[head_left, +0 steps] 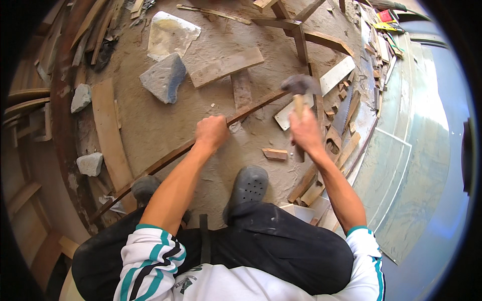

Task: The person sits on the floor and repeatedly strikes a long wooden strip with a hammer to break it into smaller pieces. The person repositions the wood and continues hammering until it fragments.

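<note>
A long, narrow wooden strip (170,157) runs slantwise from beside my left foot to the wood pieces ahead. My left hand (211,132) is closed around it near its middle. In my right hand (305,131) is a hammer (298,100), gripped by its wooden handle. Motion blurs the dark hammer head, which is over or close beside the strip's far end; whether it touches cannot be made out. Under the strip's upper half lies a short board (241,89), next to a wider plank (227,67). A small wood offcut (274,154) rests on the ground between my hands.
Grey-white stones (163,79) and a long plank (109,133) lie to the left. Crossed timbers (300,42) stand at the far side. Offcuts and a handsaw (343,111) crowd the right, beside a large greenish sheet (401,165). My grey clogs (247,186) flank the strip's near part.
</note>
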### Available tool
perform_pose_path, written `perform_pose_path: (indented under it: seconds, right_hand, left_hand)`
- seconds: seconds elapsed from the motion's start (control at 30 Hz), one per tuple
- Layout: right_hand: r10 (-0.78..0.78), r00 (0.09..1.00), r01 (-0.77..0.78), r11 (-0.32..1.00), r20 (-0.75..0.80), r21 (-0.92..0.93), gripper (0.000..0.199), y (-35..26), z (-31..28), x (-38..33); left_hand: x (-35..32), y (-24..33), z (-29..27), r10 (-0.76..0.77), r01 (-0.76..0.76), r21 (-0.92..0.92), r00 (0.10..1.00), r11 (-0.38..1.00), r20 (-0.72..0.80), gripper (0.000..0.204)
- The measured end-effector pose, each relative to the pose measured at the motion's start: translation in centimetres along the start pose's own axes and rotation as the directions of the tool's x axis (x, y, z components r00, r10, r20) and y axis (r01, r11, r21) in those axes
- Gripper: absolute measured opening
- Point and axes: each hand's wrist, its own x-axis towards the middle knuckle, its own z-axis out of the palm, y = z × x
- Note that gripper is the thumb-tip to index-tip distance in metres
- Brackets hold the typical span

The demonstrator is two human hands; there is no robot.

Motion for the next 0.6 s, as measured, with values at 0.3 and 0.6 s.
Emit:
perform_pose_path:
  seconds: [0.3, 0.6]
  right_hand:
    - [0.036, 0.98, -0.043, 0.999, 0.195, 0.034, 0.025, -2.9, -0.1, -3.2]
    - [0.128, 0.92, -0.174, 0.98, 0.369, 0.092, 0.021, 1.2, 1.0, -1.1]
  left_hand:
    - [0.0, -0.4, 0.0, -0.007, 0.008, 0.022, 1.0, 1.0, -0.024, 0.021]
    - [-0.4, 0.3, -0.7, 0.009, -0.008, 0.048, 0.999, 0.999, -0.039, 0.019]
